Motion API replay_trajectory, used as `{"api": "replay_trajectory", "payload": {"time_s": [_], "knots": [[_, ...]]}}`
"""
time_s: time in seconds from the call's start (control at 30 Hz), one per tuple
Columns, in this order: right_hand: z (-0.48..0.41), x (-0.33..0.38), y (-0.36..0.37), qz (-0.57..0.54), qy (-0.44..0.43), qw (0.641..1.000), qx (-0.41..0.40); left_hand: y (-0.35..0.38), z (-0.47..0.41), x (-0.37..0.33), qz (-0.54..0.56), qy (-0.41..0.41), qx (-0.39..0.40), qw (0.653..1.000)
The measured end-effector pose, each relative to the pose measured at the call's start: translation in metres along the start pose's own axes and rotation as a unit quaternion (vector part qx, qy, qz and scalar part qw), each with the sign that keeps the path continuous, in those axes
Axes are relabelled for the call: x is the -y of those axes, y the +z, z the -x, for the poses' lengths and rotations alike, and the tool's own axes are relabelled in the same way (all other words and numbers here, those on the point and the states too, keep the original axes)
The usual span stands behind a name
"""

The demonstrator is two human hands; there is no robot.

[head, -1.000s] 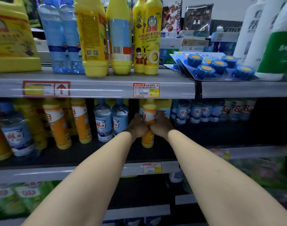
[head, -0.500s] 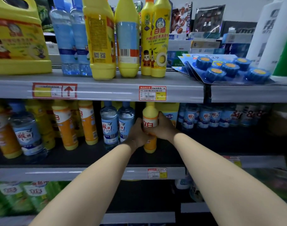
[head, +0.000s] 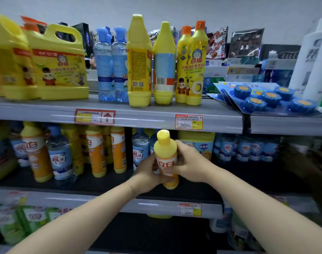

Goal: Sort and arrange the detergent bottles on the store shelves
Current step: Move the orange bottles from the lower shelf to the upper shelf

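A small orange detergent bottle (head: 165, 154) with a yellow cap and white label is held upright in front of the middle shelf (head: 105, 187). My left hand (head: 147, 173) grips its lower left side and my right hand (head: 190, 162) wraps its right side. Its base hangs just off the shelf's front edge. Matching orange bottles (head: 97, 153) stand to the left on the same shelf, mixed with clear blue bottles (head: 59, 156).
The top shelf (head: 120, 114) carries yellow jugs (head: 59, 63), blue bottles (head: 109, 65), tall yellow bottles (head: 139, 61) and blue blister packs (head: 262, 98). Small blue bottles (head: 248, 149) line the middle shelf's right side. Green packs (head: 19, 220) lie on the shelf below.
Both hands have drawn the orange bottle forward and up, out from the middle shelf toward me. The camera view has tilted upward, showing more of the top shelf.
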State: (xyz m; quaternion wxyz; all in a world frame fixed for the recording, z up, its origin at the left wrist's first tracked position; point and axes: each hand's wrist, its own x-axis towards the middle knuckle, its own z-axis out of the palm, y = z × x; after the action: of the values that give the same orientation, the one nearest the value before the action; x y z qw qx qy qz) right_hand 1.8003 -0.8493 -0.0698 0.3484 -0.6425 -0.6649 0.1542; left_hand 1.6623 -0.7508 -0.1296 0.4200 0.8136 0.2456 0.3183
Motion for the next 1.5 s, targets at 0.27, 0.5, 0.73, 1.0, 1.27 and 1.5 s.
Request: {"api": "replay_trajectory", "payload": {"time_s": [0.27, 0.5, 0.73, 1.0, 1.27, 1.5], "knots": [[-0.013, 0.072, 0.012, -0.031, -0.123, 0.992, -0.001, -0.070, 0.046, -0.029, 0.044, 0.060, -0.062, 0.995], [-0.040, 0.137, 0.038, -0.117, -0.187, 0.974, -0.059, -0.137, 0.074, -0.063, 0.085, 0.096, -0.143, 0.981], [-0.072, 0.201, 0.069, -0.175, -0.202, 0.963, -0.025, -0.207, 0.091, -0.084, 0.099, 0.114, -0.215, 0.965], [-0.128, 0.288, 0.107, -0.214, -0.245, 0.944, -0.062, -0.301, 0.104, -0.095, 0.071, 0.122, -0.277, 0.950], [-0.196, 0.363, 0.183, -0.276, -0.249, 0.916, -0.151, -0.415, 0.105, -0.078, 0.001, 0.104, -0.369, 0.924], [-0.258, 0.403, 0.227, -0.211, -0.235, 0.928, -0.199, -0.494, 0.083, -0.047, -0.009, 0.092, -0.393, 0.915]]}}
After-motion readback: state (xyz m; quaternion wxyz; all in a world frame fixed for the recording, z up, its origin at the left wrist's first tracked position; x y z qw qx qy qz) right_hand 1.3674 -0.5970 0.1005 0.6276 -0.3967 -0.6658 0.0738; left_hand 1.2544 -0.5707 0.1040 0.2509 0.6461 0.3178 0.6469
